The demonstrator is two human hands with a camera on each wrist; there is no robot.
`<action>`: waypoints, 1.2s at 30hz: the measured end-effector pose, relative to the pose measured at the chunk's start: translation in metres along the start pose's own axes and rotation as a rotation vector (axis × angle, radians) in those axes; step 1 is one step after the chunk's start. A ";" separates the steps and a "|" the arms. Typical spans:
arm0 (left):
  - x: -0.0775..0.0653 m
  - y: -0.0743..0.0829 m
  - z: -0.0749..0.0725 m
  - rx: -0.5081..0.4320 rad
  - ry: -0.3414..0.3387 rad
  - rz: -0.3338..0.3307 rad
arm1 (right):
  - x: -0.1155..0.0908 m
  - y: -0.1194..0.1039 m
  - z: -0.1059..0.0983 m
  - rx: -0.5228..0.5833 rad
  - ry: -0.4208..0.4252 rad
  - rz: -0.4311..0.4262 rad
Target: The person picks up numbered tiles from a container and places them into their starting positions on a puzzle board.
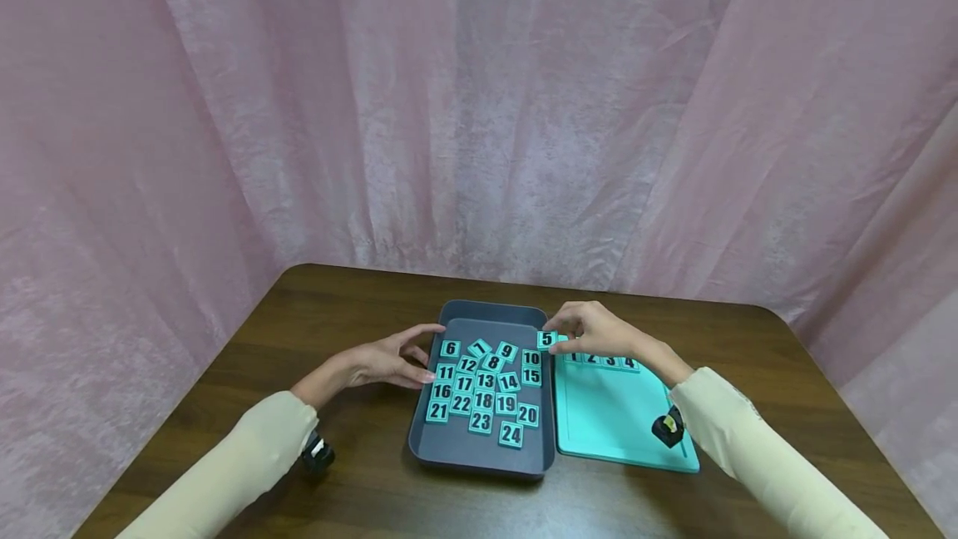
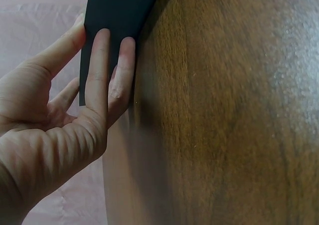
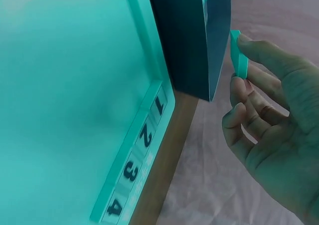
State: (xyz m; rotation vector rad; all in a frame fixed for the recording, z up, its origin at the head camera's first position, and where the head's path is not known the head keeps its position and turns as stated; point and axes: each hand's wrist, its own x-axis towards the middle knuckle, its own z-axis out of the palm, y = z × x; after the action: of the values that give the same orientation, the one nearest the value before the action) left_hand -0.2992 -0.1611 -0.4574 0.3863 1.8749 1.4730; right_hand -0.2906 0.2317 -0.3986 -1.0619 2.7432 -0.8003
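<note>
My right hand (image 1: pixel 595 331) pinches a teal number tile marked 5 (image 1: pixel 547 340) between thumb and fingers, above the dark tray's right rim. In the right wrist view that tile (image 3: pixel 238 54) is seen edge-on, held up off the board. My left hand (image 1: pixel 392 358) holds the left side of the dark grey tray (image 1: pixel 479 457), thumb and index finger at its rim. In the left wrist view two fingers lie along the tray's outer wall (image 2: pixel 117 10). To the right lies a teal board (image 1: pixel 621 422), with tiles 1 to 4 (image 1: pixel 609 362) in a row along its far edge.
Number tiles 6 to 24 (image 1: pixel 485 381) lie face up in loose rows inside the tray. Tray and board stand side by side on a brown wooden table (image 1: pixel 359 456). A pink curtain (image 1: pixel 479 106) hangs behind the table's far edge.
</note>
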 end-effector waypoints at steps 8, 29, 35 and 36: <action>-0.003 -0.001 -0.003 0.011 -0.009 0.003 | -0.020 0.011 -0.007 -0.008 0.018 0.030; -0.008 -0.002 -0.002 -0.018 -0.024 -0.001 | -0.083 0.037 -0.023 0.040 0.033 0.066; -0.008 -0.002 -0.002 -0.023 -0.025 0.003 | -0.101 0.051 -0.027 0.032 0.053 0.099; -0.007 -0.002 -0.002 -0.022 -0.026 0.004 | -0.104 0.054 -0.027 0.036 0.053 0.114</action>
State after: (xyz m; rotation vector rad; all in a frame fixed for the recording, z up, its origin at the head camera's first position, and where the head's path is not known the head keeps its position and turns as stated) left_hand -0.2951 -0.1680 -0.4568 0.3969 1.8370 1.4835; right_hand -0.2519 0.3445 -0.4123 -0.8809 2.7920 -0.8687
